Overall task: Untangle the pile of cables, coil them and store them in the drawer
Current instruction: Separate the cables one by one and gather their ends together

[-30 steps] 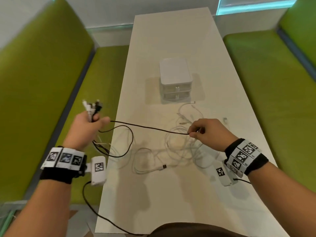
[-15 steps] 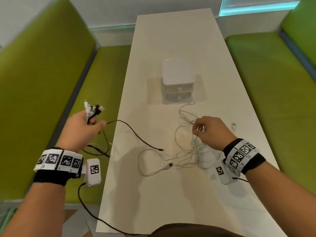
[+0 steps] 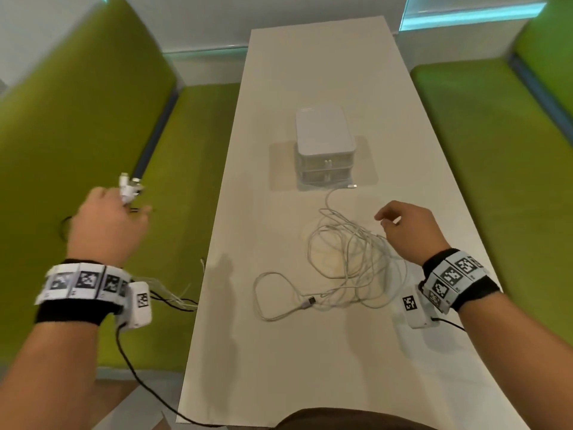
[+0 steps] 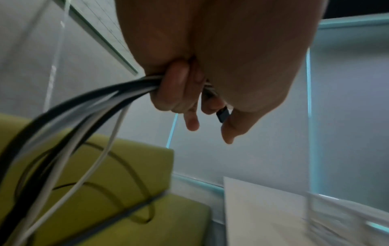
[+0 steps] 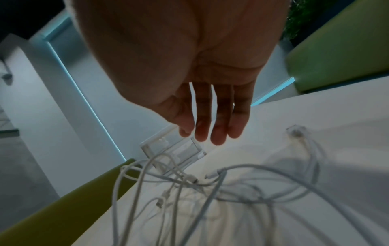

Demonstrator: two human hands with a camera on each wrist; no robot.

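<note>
A tangle of white cables lies on the white table. My right hand hovers just above its right side, fingers relaxed and holding nothing. Off the table's left edge, over the green bench, my left hand grips a bundle of black and white cables; their plugs stick up from the fist and the strands hang down below the wrist. A small white two-drawer unit stands at the table's middle, both drawers closed.
Green benches flank the table on both sides. One white plug lies right in front of the lower drawer. A black cord hangs from the left wrist camera toward the floor.
The black cable was pulled free of the pile and off the table to the left with my left hand. My right hand let go of the cable and opened above the white tangle.
</note>
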